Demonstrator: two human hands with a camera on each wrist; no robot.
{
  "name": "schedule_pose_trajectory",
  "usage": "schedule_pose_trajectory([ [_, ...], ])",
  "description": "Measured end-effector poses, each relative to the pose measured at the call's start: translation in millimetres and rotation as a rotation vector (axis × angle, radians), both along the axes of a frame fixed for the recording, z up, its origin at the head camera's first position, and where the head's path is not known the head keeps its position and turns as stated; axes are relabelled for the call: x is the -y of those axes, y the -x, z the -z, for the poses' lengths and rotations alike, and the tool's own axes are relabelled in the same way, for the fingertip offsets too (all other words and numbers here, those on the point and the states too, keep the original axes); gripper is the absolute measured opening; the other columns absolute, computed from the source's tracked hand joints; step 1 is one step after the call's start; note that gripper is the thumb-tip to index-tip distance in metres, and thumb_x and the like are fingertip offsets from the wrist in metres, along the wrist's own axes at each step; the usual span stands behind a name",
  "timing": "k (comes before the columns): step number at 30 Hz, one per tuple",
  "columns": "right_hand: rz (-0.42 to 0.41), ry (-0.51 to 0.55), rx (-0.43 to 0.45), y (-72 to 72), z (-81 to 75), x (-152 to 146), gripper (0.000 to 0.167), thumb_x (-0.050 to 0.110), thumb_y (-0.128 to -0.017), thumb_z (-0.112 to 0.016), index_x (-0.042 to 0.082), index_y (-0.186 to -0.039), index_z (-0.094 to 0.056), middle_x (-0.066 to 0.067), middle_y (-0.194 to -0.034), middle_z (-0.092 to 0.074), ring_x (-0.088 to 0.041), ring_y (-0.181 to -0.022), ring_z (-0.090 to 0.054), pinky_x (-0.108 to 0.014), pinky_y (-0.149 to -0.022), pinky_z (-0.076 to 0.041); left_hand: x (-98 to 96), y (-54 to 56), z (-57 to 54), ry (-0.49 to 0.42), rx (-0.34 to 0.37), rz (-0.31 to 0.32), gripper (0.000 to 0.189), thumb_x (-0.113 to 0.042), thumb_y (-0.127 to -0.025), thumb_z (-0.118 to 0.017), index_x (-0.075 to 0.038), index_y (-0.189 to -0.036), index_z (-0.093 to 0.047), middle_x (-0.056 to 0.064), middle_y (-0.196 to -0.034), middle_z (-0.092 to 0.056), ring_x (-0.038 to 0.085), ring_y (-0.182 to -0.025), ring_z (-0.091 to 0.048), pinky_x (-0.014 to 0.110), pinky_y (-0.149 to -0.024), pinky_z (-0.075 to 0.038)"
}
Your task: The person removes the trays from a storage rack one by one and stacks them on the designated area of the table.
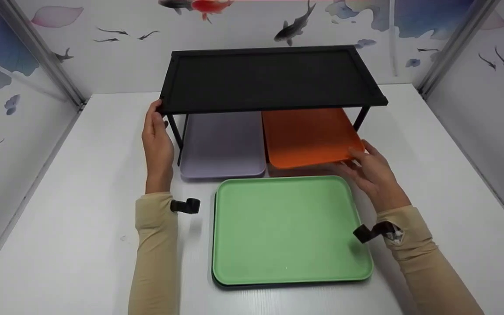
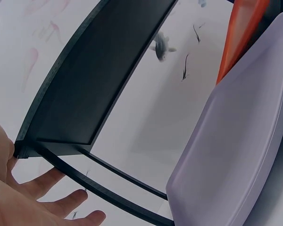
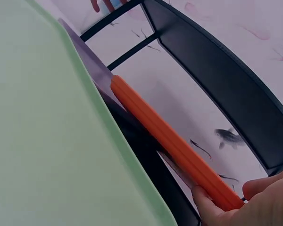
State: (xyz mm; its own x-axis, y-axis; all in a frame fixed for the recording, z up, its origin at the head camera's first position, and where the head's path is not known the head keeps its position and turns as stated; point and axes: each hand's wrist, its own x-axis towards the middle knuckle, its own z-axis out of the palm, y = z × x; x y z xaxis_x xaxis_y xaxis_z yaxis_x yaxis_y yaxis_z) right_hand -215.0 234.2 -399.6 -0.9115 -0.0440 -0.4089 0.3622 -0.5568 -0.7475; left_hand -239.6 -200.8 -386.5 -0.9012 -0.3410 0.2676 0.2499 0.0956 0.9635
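Observation:
A black rack [image 1: 274,81] with thin legs stands toward the back. At its front left corner my left hand [image 1: 159,148] grips the edge; in the left wrist view the other fingers [image 2: 68,203] spread beside the leg. My right hand [image 1: 376,177] pinches the front right corner of an orange tray [image 1: 311,138], thumb on top and fingers beneath. That tray is raised above the table at its front, its back part hidden under the rack top. Left of it, a light purple tray [image 1: 223,146] lies partly under the rack.
A light green tray [image 1: 285,232] lies in front of the rack, on top of a dark tray [image 1: 234,286] whose edge shows. All stand on a white table [image 1: 81,218]. White panels [image 1: 116,57] printed with fish enclose the back and sides.

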Motion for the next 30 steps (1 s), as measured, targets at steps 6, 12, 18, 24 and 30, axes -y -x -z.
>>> schedule_pose_trajectory([
  [6, 0.033, -0.012, -0.042, 0.8, -3.3, 8, 0.082, 0.002, -0.105, -0.052, 0.030, -0.165, -0.004, 0.000, -0.149, -0.032, -0.013, -0.134, -0.040, -0.027, -0.111, -0.044, -2.3, -3.0, -4.3, -0.018, -0.009, 0.007, 0.047, -0.031, -0.113, -0.031, -0.013, -0.157, -0.040, 0.000, -0.162, -0.039, 0.010, -0.149, -0.034, 0.026, -0.122, -0.029],
  [12, 0.010, 0.013, -0.050, 1.4, -0.3, 12, 0.082, -0.003, -0.107, -0.038, 0.033, -0.164, 0.009, -0.003, -0.169, -0.007, -0.016, -0.146, -0.031, -0.025, -0.115, -0.037, -11.4, -19.3, -24.4, -0.035, 0.016, 0.015, 0.047, -0.026, -0.114, -0.030, -0.010, -0.157, -0.039, 0.005, -0.163, -0.038, 0.012, -0.150, -0.033, 0.029, -0.123, -0.027],
  [18, -0.017, 0.048, -0.051, 0.8, 4.8, 13, 0.080, -0.007, -0.106, -0.024, 0.035, -0.163, 0.011, -0.008, -0.170, -0.005, -0.024, -0.153, -0.024, -0.036, -0.115, -0.037, -3.5, -4.9, -8.5, -0.017, 0.002, 0.008, 0.047, -0.029, -0.114, -0.031, -0.013, -0.157, -0.040, 0.001, -0.162, -0.039, 0.010, -0.149, -0.034, 0.025, -0.121, -0.029],
  [24, -0.007, 0.074, -0.106, -1.4, 9.8, 14, 0.077, -0.006, -0.107, -0.024, 0.033, -0.164, 0.009, -0.010, -0.169, -0.007, -0.028, -0.152, -0.026, -0.039, -0.110, -0.042, -0.1, 1.0, -0.2, -0.008, -0.030, 0.006, 0.047, -0.033, -0.113, -0.032, -0.015, -0.156, -0.042, -0.002, -0.161, -0.041, 0.008, -0.148, -0.035, 0.022, -0.120, -0.029],
  [30, 0.013, 0.074, -0.153, -7.3, 12.2, 14, 0.079, -0.004, -0.108, -0.028, 0.035, -0.163, 0.014, -0.011, -0.170, -0.006, -0.028, -0.152, -0.027, -0.035, -0.107, -0.044, -0.9, -0.8, -1.6, 0.002, -0.017, -0.001, 0.047, -0.034, -0.113, -0.033, -0.017, -0.156, -0.042, -0.003, -0.162, -0.039, 0.007, -0.148, -0.034, 0.023, -0.120, -0.029],
])
